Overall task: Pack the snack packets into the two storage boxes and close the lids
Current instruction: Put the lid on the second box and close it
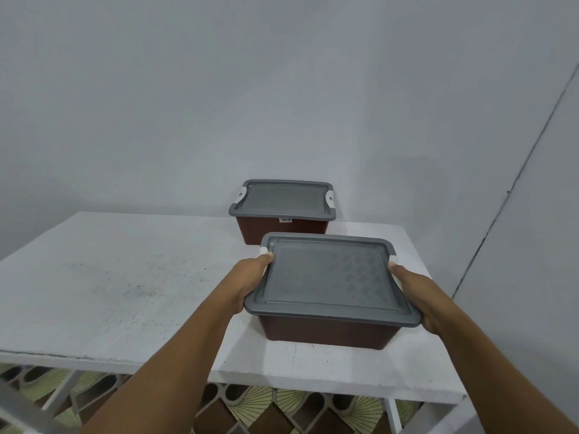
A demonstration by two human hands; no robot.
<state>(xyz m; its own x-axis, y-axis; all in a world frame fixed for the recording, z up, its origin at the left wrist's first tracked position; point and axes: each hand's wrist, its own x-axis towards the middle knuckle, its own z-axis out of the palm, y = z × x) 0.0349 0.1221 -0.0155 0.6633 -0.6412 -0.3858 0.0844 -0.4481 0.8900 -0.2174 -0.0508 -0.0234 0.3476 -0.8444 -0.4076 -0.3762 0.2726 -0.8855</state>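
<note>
Two brown storage boxes with grey lids stand on the white table (125, 270). The near box (329, 332) sits at the right front, its grey lid (332, 277) down on it. My left hand (247, 280) grips the box's left side, thumb by the white latch. My right hand (416, 292) grips the right side at the other latch. The far box (283, 231) stands behind it against the wall, with its grey lid (283, 198) on and white latches at both ends. No snack packets are in sight; what the boxes hold is hidden.
A plain grey-white wall (282, 89) rises right behind the table. The tabletop to the left of the boxes is scuffed. Below the table's front edge a patterned floor (250, 408) and white frame bars show.
</note>
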